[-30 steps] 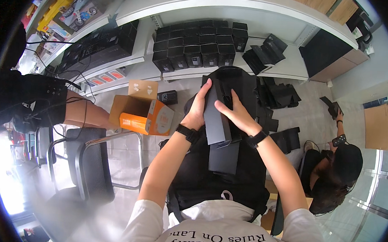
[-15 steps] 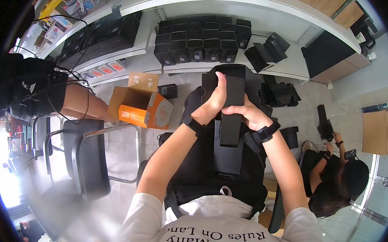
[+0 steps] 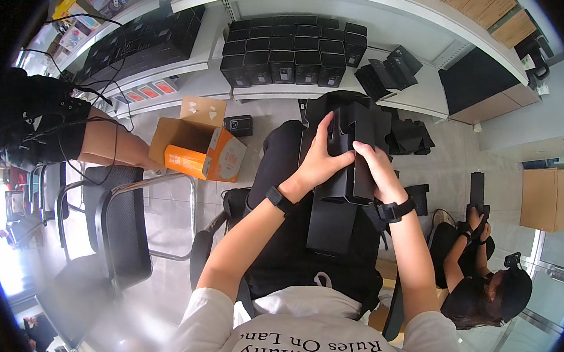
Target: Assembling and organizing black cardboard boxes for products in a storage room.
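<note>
Both hands are grasping a black cardboard box blank (image 3: 347, 156) held over the lap: the left hand (image 3: 320, 160) is pressing its side panel, the right hand (image 3: 375, 169) is clasping the opposite edge. Folding well likely means keeping the creases square. Finished black boxes (image 3: 290, 57) are sitting on the counter (image 3: 425, 98) beyond, an orange carton (image 3: 199, 147) on the floor.

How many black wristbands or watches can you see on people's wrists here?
3. One black wristband sits on the left hand's wrist, one black watch on the right hand's wrist, and one dark band on the seated co-worker's wrist at right. Others may be hidden.
</note>
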Available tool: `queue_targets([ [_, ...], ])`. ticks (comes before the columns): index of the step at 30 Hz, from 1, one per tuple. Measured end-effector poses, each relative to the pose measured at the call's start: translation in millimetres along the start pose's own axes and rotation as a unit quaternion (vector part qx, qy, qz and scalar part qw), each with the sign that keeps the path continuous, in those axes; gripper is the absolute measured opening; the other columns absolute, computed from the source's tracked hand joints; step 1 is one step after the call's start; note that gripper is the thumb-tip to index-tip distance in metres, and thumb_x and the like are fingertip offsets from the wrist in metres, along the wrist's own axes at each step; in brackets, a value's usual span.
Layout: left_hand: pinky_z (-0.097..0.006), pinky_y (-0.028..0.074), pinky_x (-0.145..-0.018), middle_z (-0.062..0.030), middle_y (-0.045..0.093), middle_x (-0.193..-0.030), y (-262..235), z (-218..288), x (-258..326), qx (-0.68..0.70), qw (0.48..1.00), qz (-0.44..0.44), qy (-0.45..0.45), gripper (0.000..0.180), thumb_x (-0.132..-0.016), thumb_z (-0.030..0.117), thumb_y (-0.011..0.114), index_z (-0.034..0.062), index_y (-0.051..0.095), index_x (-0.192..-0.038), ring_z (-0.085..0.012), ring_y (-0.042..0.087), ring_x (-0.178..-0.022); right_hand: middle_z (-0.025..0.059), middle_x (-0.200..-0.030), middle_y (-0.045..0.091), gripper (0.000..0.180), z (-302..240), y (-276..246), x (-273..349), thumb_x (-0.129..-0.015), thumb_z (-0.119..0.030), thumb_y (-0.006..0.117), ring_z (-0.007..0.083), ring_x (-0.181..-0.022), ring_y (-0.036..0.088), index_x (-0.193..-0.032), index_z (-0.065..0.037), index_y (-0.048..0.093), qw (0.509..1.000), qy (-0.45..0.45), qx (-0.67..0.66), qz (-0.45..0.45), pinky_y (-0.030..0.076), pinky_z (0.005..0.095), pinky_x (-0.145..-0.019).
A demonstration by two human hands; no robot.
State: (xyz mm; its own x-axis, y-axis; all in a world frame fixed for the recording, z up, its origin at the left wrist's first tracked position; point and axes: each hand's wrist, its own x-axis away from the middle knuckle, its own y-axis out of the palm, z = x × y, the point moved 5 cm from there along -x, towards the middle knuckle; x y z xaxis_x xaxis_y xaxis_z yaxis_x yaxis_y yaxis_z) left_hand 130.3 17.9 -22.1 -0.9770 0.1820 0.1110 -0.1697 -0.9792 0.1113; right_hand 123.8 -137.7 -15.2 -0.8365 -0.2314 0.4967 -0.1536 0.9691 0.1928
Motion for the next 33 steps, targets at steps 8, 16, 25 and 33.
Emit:
queue_targets([
  [8, -0.04, 0.02, -0.122, -0.0287, 0.016, -0.159, -1.6, 1.2, 1.4, -0.045, 0.999, 0.019, 0.013, 0.082, -0.105, 0.04, 0.046, 0.0004, -0.001, -0.159, -0.0398, 0.023, -0.148, 0.0108, -0.142, 0.049, 0.077, -9.4, 18.3, -5.6, -0.093, -0.03, 0.071, 0.0192, -0.127, 0.05, -0.152, -0.001, 0.03, 0.991, -0.059, -0.098, -0.071, 0.042, 0.0326, -0.104],
  [16, -0.03, 0.017, -0.121, -0.0179, 0.025, -0.164, -10.1, -2.3, 11.2, -0.005, 0.996, -0.093, -0.012, 0.06, -0.11, 0.032, 0.036, -0.0025, 0.021, -0.157, -0.0217, 0.02, -0.152, 0.0107, -0.1, 0.073, 0.034, -14.9, -7.0, -18.3, -0.089, -0.029, 0.071, 0.0223, -0.088, 0.07, -0.11, -0.001, 0.069, 0.98, 0.043, -0.189, -0.053, 0.056, 0.0352, -0.082],
  [25, -0.046, 0.051, -0.087, -0.0248, 0.068, -0.093, -15.8, 8.1, 37.0, -0.397, 0.884, -0.122, 0.213, 0.034, -0.104, 0.022, 0.047, -0.0064, 0.065, -0.11, -0.0427, 0.064, -0.091, 0.0099, -0.102, 0.072, 0.033, -20.7, -25.1, -18.3, -0.092, -0.031, 0.068, 0.0221, -0.09, 0.07, -0.109, -0.003, 0.068, 0.972, 0.026, -0.23, -0.04, 0.057, 0.035, -0.082],
  [33, -0.044, 0.054, -0.073, -0.0215, 0.068, -0.088, 8.4, -10.8, 34.1, -0.483, 0.835, -0.176, 0.196, 0.067, -0.079, 0.041, 0.079, -0.0033, 0.054, -0.123, -0.039, 0.068, -0.087, 0.0034, -0.098, 0.072, 0.025, -43.7, -44.6, 2.5, -0.095, -0.031, 0.067, 0.0148, -0.086, 0.068, -0.103, -0.007, 0.069, 0.966, -0.029, -0.257, 0.016, 0.054, 0.0289, -0.079],
])
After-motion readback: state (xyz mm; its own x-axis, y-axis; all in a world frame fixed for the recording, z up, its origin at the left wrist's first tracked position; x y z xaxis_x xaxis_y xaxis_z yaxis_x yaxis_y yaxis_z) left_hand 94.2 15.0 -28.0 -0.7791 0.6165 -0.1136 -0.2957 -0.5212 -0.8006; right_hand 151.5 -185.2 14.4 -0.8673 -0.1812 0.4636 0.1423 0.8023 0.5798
